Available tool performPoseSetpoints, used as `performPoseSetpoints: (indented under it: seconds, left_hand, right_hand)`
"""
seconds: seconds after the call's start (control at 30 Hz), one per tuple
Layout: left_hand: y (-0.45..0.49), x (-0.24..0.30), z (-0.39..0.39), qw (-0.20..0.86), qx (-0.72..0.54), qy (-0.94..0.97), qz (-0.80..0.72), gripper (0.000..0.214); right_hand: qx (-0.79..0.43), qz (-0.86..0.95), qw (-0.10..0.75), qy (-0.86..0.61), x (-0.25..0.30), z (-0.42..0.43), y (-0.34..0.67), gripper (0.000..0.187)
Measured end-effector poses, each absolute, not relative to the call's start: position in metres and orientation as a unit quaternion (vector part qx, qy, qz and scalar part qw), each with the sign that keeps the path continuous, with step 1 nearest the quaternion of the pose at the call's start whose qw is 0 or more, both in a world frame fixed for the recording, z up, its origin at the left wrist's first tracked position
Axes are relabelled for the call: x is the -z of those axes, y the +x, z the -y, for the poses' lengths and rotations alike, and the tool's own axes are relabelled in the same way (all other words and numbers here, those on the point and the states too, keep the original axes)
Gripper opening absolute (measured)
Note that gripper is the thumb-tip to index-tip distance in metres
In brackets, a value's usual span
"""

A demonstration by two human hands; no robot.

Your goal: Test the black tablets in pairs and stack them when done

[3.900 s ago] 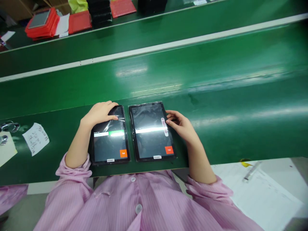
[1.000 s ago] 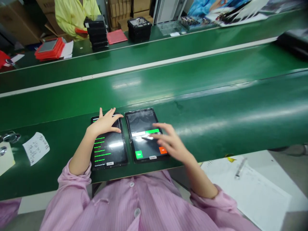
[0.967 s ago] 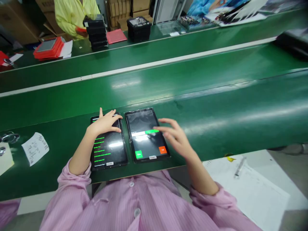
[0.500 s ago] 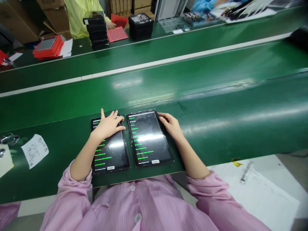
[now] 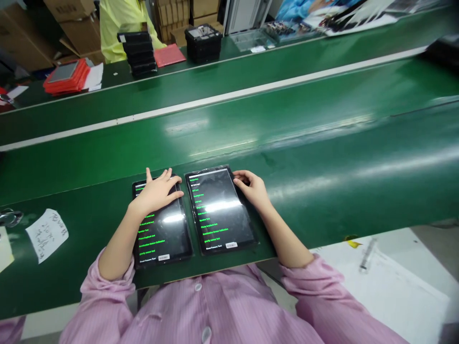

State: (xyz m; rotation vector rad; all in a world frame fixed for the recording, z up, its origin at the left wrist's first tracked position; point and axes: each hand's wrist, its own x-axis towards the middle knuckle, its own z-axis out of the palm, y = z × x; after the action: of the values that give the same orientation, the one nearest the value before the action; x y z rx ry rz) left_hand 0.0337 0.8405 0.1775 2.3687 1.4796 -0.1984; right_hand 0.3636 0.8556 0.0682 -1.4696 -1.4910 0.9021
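Observation:
Two black tablets lie side by side on the green ledge in front of me, both showing lists of green text. My left hand lies flat with fingers spread on the upper part of the left tablet. My right hand rests at the upper right edge of the right tablet, fingers curled against its side; it does not lift the tablet.
A handwritten paper note lies to the left. White sheets with a pen lie at the lower right. Beyond runs a green conveyor belt. Across it are red cases, black tray stacks and a person in yellow.
My right hand left the right tablet's screen, where it was tapping, and came to the tablet's upper right edge. That screen switched from coloured buttons to a green text list. My left hand stayed put.

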Motion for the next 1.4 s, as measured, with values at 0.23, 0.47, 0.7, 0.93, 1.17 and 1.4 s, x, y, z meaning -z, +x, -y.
performPoseSetpoints:
  seconds: [0.23, 0.47, 0.7, 0.93, 1.17, 1.4]
  left_hand:
    - [0.034, -0.176, -0.84, 0.161, 0.079, 0.836, -0.518, 0.048]
    - [0.04, -0.175, -0.836, 0.15, 0.102, 0.833, -0.522, 0.053]
    - [0.044, -0.174, -0.835, 0.143, 0.106, 0.831, -0.527, 0.054]
    - [0.044, -0.174, -0.834, 0.142, 0.103, 0.829, -0.531, 0.052]
    - [0.042, -0.173, -0.834, 0.138, 0.1, 0.832, -0.528, 0.052]
    - [0.042, -0.175, -0.835, 0.163, 0.1, 0.829, -0.526, 0.049]
  right_hand:
    - [-0.354, 0.592, 0.422, -0.588, -0.063, -0.856, 0.361, 0.031]
    - [-0.334, 0.597, 0.418, -0.598, -0.063, -0.856, 0.362, 0.027]
    - [-0.346, 0.593, 0.422, -0.592, -0.066, -0.856, 0.361, 0.029]
    - [-0.346, 0.578, 0.435, -0.597, -0.065, -0.853, 0.36, 0.034]
    - [-0.355, 0.575, 0.427, -0.601, -0.07, -0.854, 0.361, 0.037]
    - [-0.369, 0.584, 0.327, -0.644, -0.085, -0.811, 0.37, 0.042]
